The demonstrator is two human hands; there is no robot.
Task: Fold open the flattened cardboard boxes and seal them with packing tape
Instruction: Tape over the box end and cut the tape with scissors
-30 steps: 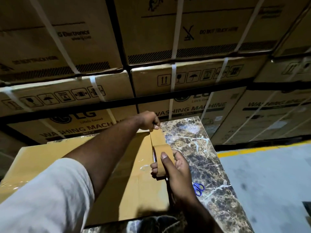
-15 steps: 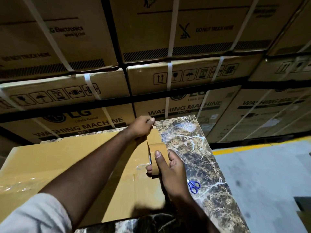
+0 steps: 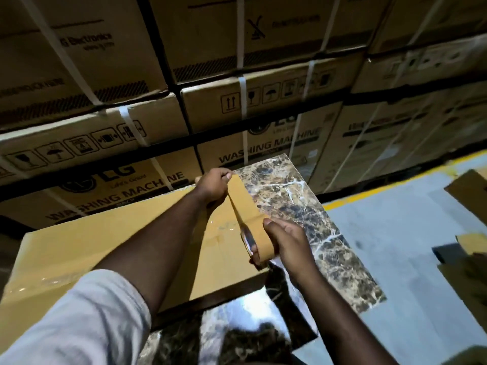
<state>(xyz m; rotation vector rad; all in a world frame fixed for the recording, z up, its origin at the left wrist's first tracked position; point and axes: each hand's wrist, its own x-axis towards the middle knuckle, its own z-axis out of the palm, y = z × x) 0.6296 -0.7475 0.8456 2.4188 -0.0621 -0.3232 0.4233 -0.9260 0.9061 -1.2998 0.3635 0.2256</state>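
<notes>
**Tape drawn taut over the far corner of the box**

Left hand point(image 3: 214, 185) at the far right corner of the cardboard box point(image 3: 110, 246), grip pinched on the free end of the brown packing tape strip point(image 3: 243, 204). Right hand point(image 3: 286, 243) nearer the body, grip wrapped round the tape roll point(image 3: 259, 243), thumb laid over the top of it, fingertips showing at the roll's lower edge. Strip stretched between the two hands, its long axis running from far to near and roughly along the box's right edge, sticky face apparently turned down toward the cardboard.

Box lying flat-topped on the marble-patterned surface point(image 3: 303, 206), filling its left part; bare marble to the right of both hands. Glossy patches on the box lid, near the roll and at the near left, probably tape already laid, though hard to say for certain.

Likely step: lowering the strip onto the box top or over its edge. Turning point for that: free end held at the far corner, roll on the near side, so laying down means dropping the left hand onto the cardboard first, then drawing the roll toward the body. Risk: strip twisting or sticking to itself while held in the air.

Behind, strapped washing machine cartons point(image 3: 263, 106) stacked high; loose cardboard pieces point(image 3: 471, 188) on the grey floor point(image 3: 395, 246) at right.
</notes>
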